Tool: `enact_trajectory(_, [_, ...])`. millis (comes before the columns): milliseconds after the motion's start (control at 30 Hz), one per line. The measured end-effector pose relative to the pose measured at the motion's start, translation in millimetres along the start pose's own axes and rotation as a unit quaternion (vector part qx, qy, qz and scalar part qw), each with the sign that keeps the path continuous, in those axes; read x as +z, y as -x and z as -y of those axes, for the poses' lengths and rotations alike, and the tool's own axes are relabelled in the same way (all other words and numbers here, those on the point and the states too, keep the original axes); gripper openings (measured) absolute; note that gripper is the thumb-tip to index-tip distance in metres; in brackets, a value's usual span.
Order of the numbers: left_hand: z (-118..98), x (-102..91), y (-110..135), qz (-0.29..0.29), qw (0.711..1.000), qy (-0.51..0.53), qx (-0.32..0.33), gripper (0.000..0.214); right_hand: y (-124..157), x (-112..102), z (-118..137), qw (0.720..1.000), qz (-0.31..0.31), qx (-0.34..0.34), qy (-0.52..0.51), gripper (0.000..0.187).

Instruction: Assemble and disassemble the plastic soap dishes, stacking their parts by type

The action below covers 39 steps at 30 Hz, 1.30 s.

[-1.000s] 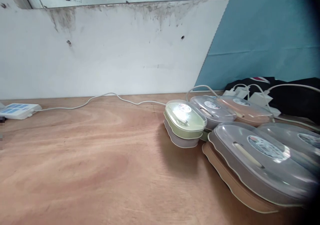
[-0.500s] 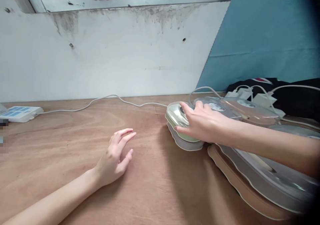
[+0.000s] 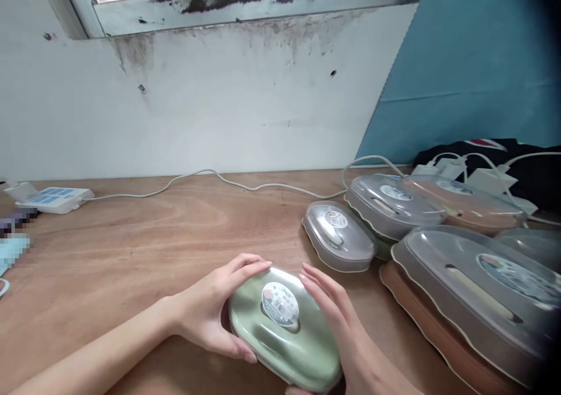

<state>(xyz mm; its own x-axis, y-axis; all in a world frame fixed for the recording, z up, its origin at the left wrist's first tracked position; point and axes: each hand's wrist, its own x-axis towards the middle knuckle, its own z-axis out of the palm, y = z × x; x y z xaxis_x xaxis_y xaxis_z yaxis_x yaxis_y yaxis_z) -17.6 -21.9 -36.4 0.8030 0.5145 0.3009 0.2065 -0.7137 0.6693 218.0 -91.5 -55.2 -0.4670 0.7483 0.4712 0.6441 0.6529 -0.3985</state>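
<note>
A green lidded food container (image 3: 302, 348) with a clear cover and a round sticker is between my two hands at the bottom middle of the view. My left hand (image 3: 219, 307) grips its left end, fingers along the far edge and thumb on the near side. Around the right end curls my right hand (image 3: 339, 319), its thumb partly cut off by the bottom of the picture. Just beyond stands a small grey container (image 3: 339, 237) with a clear lid and a similar sticker.
Stacked lidded containers (image 3: 477, 284) fill the right side, and more stand behind (image 3: 394, 202). A white cable (image 3: 210, 171) runs along the wall to a power strip (image 3: 56, 199) at the left. White plugs (image 3: 491, 179) and dark cloth lie at the back right.
My right hand has lifted the green container off the grey one and brought it nearer. My left hand has moved right and taken hold of its other end. The view has shifted slightly.
</note>
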Motion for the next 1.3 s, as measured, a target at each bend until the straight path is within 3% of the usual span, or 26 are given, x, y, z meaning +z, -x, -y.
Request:
enact_trajectory(133, [1,-2.1,-1,-0.042,0.990,0.111,-0.076,0.080,1,4,-9,0.996,-0.024,0.041,-0.073,0.108])
enact_trajectory(200, [5,-7.2,1,-0.111,0.976,0.127,-0.134,0.073,1,5,-12,0.997,-0.027,0.033,-0.059,0.107])
enact_trajectory(267, [14,-15.3,3,-0.247,0.945,0.018,-0.214,0.070,0,6,-15,0.999,-0.029,-0.010,-0.018,0.091])
enact_trajectory(333, [25,-24.7,7,-0.337,0.868,-0.168,-0.323,0.066,-2,6,-18,0.998,-0.021,-0.059,0.021,0.065])
enact_trajectory(400, [33,-32.7,10,-0.298,0.788,-0.314,-0.438,0.064,-6,4,-19,0.995,-0.011,-0.087,0.042,0.051])
enact_trajectory(467, [36,-37.7,13,-0.200,0.736,-0.409,-0.501,0.064,-9,0,-17,0.994,0.011,-0.087,0.059,0.047])
enact_trajectory(600, [23,-41.1,13,-0.060,0.680,-0.533,-0.500,0.071,-14,-10,-11,0.992,0.023,-0.092,0.088,0.052])
enact_trajectory(700, [7,-42.7,11,-0.033,0.661,-0.566,-0.491,0.068,-17,-14,-6,0.988,-0.006,-0.119,0.099,0.047])
enact_trajectory(733, [1,-42.6,10,-0.047,0.670,-0.573,-0.470,0.066,-18,-14,-5,0.986,-0.015,-0.129,0.103,0.045])
enact_trajectory(767, [-5,-41.6,9,-0.063,0.696,-0.569,-0.433,0.065,-19,-14,-3,0.985,-0.024,-0.137,0.106,0.043])
enact_trajectory(800, [-10,-39.4,7,-0.071,0.743,-0.548,-0.379,0.066,-19,-14,-2,0.984,-0.033,-0.141,0.106,0.043])
enact_trajectory(867, [-20,-30.5,2,-0.042,0.864,-0.443,-0.234,0.077,-19,-13,0,0.986,-0.050,-0.128,0.099,0.043])
enact_trajectory(900, [-24,-24.0,-1,-0.005,0.914,-0.372,-0.163,0.085,-19,-13,1,0.987,-0.056,-0.118,0.092,0.043])
enact_trajectory(933, [-27,-16.6,-4,0.030,0.945,-0.309,-0.108,0.093,-18,-13,2,0.989,-0.060,-0.109,0.086,0.042])
enact_trajectory(1000, [-29,-1.4,-9,0.055,0.968,-0.238,-0.056,0.099,-16,-13,2,0.990,-0.065,-0.101,0.078,0.041])
enact_trajectory(1100, [-26,13.3,-11,0.007,0.974,-0.224,-0.036,0.080,-12,-12,-3,0.987,-0.087,-0.116,0.072,0.046])
enact_trajectory(1300, [-21,0.8,-8,-0.037,0.945,-0.322,0.044,0.038,-7,-6,-15,0.989,-0.091,-0.118,0.005,0.056])
